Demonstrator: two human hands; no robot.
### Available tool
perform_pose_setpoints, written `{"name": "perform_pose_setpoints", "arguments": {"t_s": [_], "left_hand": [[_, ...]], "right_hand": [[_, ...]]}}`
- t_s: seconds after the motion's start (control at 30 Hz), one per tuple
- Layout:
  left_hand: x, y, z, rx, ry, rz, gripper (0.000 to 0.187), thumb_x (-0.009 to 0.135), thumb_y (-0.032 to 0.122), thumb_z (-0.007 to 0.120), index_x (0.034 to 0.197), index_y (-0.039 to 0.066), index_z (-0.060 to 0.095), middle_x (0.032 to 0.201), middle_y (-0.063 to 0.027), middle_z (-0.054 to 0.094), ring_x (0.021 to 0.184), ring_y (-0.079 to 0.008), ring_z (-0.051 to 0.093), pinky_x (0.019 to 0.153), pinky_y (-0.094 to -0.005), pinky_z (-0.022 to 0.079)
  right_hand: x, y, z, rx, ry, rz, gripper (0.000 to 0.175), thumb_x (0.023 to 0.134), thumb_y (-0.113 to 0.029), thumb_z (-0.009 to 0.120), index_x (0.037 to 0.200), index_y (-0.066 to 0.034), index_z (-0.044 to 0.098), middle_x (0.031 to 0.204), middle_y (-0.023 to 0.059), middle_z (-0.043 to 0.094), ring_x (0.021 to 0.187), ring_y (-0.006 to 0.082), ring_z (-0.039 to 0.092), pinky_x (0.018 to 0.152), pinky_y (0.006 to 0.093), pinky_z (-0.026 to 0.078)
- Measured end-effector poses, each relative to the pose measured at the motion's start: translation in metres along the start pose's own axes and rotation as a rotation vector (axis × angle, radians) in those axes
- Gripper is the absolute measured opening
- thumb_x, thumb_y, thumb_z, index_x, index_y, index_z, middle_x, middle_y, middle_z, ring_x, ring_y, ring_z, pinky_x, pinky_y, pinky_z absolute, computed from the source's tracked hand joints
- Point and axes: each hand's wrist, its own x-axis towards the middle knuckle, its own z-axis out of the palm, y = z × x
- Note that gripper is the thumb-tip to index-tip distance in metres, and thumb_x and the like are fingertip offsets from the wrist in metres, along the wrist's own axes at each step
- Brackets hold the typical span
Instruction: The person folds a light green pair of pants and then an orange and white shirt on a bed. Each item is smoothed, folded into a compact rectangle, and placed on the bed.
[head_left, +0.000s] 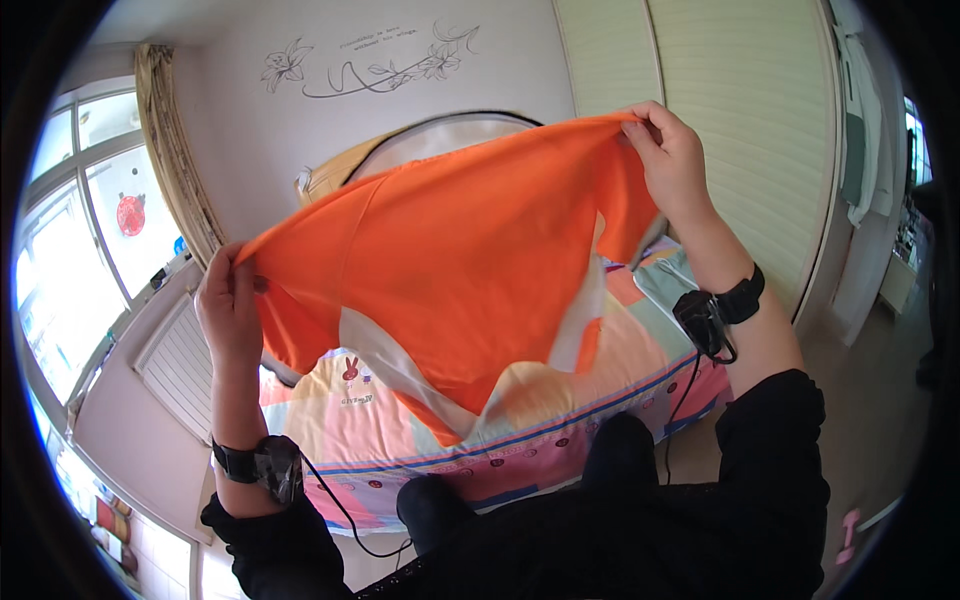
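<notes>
An orange short-sleeved shirt (465, 255) with pale side panels is stretched out in the air before me, over a bed. My left hand (229, 300) pinches its upper left corner, near one sleeve. Higher up on the right, my right hand (671, 161) grips the opposite corner between thumb and fingers. The cloth hangs down between both hands, its lower part folded and uneven. Beneath it spreads a patchwork-print bedspread (637, 330), partly hidden by the shirt.
A grey-green garment (671, 274) lies on the bed at the right. Behind the shirt rises the headboard (337, 169). A radiator (180, 360) and curtain (161, 127) are at the left, a sliding-door wardrobe (742, 127) at the right. Cables hang from bands on both forearms.
</notes>
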Motion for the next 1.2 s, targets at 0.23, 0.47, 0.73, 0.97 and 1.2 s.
{"name": "perform_pose_setpoints", "arguments": {"t_s": [0.23, 0.47, 0.73, 0.97, 1.2], "left_hand": [[0.022, 0.027, -0.006, 0.104, -0.049, -0.002, 0.017, 0.100, 0.010, 0.053, 0.105, 0.001, 0.067, 0.074, -0.0053, 0.063, 0.066, -0.0112, 0.060, 0.067, -0.0261, 0.050], [0.019, 0.027, 0.002, 0.041, -0.093, -0.025, 0.016, 0.100, 0.011, 0.053, 0.103, 0.001, 0.067, 0.070, -0.0045, 0.061, 0.063, -0.0108, 0.060, 0.063, -0.0269, 0.048], [0.003, 0.078, 0.027, 0.179, -0.339, 0.039, 0.014, 0.096, 0.013, 0.059, 0.096, 0.001, 0.065, 0.064, -0.0132, 0.058, 0.056, -0.0178, 0.060, 0.059, -0.0306, 0.047], [0.001, 0.119, 0.081, -0.544, -0.870, -0.358, 0.026, 0.102, 0.023, 0.057, 0.093, -0.001, 0.063, 0.063, 0.0029, 0.053, 0.049, -0.0047, 0.050, 0.046, -0.0227, 0.040], [-0.034, 0.087, 0.148, -0.863, -1.046, -0.631, 0.026, 0.104, 0.024, 0.051, 0.102, -0.001, 0.059, 0.069, -0.0019, 0.061, 0.049, -0.0074, 0.058, 0.044, -0.0208, 0.045]], "right_hand": [[0.018, -0.014, -0.018, 0.084, -0.105, 0.163, 0.012, 0.096, -0.008, 0.062, 0.101, 0.0012, 0.067, 0.086, 0.0032, 0.069, 0.080, 0.0104, 0.064, 0.075, 0.0257, 0.052], [0.018, -0.012, -0.031, -0.043, -0.123, 0.193, 0.012, 0.095, -0.010, 0.063, 0.099, 0.0008, 0.067, 0.084, 0.0026, 0.068, 0.078, 0.0094, 0.062, 0.074, 0.0255, 0.051], [0.025, 0.032, -0.073, -0.265, -0.085, 0.257, 0.012, 0.096, -0.012, 0.061, 0.097, -0.0007, 0.066, 0.081, 0.0028, 0.066, 0.074, 0.0100, 0.058, 0.070, 0.0266, 0.048], [0.092, 0.095, -0.106, -0.707, 0.009, 0.262, 0.014, 0.093, -0.017, 0.064, 0.096, -0.0052, 0.071, 0.076, 0.0064, 0.069, 0.066, 0.0154, 0.064, 0.064, 0.0331, 0.050], [0.118, 0.193, 0.006, -0.535, -0.029, 0.314, 0.016, 0.093, -0.015, 0.062, 0.098, -0.0041, 0.072, 0.082, 0.0072, 0.072, 0.073, 0.0166, 0.069, 0.067, 0.0323, 0.055]]}}
